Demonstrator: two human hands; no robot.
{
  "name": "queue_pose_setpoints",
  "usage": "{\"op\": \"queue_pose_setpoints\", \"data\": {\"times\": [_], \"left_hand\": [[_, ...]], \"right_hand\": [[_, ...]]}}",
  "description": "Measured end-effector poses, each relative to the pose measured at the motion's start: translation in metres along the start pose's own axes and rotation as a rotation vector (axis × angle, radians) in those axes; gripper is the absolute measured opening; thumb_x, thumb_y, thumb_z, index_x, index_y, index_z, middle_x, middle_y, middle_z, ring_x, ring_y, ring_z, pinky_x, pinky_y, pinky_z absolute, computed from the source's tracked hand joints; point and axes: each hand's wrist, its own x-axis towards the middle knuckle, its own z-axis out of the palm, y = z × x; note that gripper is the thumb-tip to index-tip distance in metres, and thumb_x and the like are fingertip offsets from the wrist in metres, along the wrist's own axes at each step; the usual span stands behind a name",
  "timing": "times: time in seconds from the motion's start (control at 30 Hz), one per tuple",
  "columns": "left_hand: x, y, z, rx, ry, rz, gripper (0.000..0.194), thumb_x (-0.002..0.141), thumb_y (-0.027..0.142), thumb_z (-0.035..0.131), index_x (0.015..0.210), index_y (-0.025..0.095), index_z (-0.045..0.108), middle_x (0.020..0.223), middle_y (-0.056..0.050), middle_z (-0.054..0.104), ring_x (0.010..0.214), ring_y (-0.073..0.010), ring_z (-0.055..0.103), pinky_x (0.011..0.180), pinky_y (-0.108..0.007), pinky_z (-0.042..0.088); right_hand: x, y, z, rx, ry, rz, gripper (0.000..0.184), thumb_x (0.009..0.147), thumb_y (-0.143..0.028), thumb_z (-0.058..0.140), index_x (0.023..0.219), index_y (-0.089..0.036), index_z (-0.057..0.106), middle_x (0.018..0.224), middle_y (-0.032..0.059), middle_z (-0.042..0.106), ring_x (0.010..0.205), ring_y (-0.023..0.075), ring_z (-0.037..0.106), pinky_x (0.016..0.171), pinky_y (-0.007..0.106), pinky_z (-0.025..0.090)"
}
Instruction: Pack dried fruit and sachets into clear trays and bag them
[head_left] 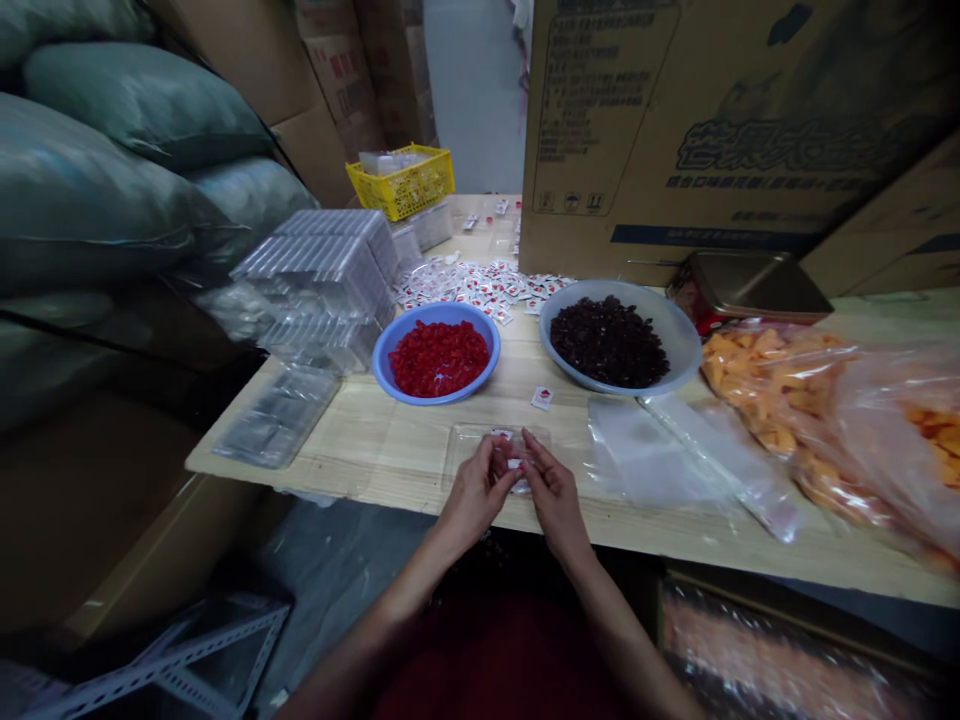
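Observation:
Close together at the table's front edge, my left hand [478, 486] and my right hand [556, 500] have their fingertips pinched on a small white-and-red sachet [515, 464]. Below them lies a shallow clear plastic tray [459, 440], partly covered by my hands. Another printed piece [501, 434] shows at the tray's far side. A single sachet [541, 398] lies on the wood a little beyond. Farther back stand a blue bowl [382, 372] of red dried pieces and a pale bowl [679, 300] of dark dried pieces.
Stacked clear plastic boxes [322, 270] stand at left, with a yellow basket [401, 190] behind. Many loose sachets [480, 288] spread beyond the bowls. To the right lie plastic bags [645, 455], a bag of orange pieces [780, 380] and a tin [750, 285]. A large carton [637, 120] blocks the back.

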Motion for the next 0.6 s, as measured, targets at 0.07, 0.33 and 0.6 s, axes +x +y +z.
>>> {"op": "queue_pose_setpoints", "data": {"times": [0.07,0.33,0.6], "left_hand": [[-0.003,-0.003,0.0,-0.011,0.01,-0.024,0.024,0.091,0.029,0.058,0.113,0.022,0.055,0.082,0.001,0.062,0.073,-0.0136,0.058,0.07,-0.025,0.046],[-0.004,-0.028,-0.012,0.215,0.058,-0.057,0.021,0.088,0.019,0.057,0.108,0.021,0.059,0.083,0.0,0.064,0.076,-0.0163,0.059,0.075,-0.029,0.045],[-0.012,-0.031,-0.003,0.512,0.145,0.14,0.025,0.09,0.022,0.057,0.115,0.023,0.062,0.118,-0.009,0.057,0.112,-0.0255,0.051,0.097,-0.041,0.043]], "right_hand": [[-0.001,-0.001,0.004,0.018,-0.017,0.011,0.053,0.089,-0.044,0.064,0.139,-0.027,0.056,0.126,0.0055,0.068,0.123,0.0263,0.061,0.112,0.053,0.04],[-0.003,0.002,-0.001,-0.148,-0.005,-0.054,0.037,0.089,-0.04,0.064,0.121,-0.024,0.069,0.124,0.0094,0.069,0.117,0.0265,0.064,0.105,0.048,0.047],[-0.016,0.007,-0.017,-0.359,0.007,-0.234,0.022,0.093,-0.031,0.059,0.109,-0.029,0.074,0.115,0.0075,0.07,0.115,0.0252,0.061,0.103,0.048,0.048]]}}
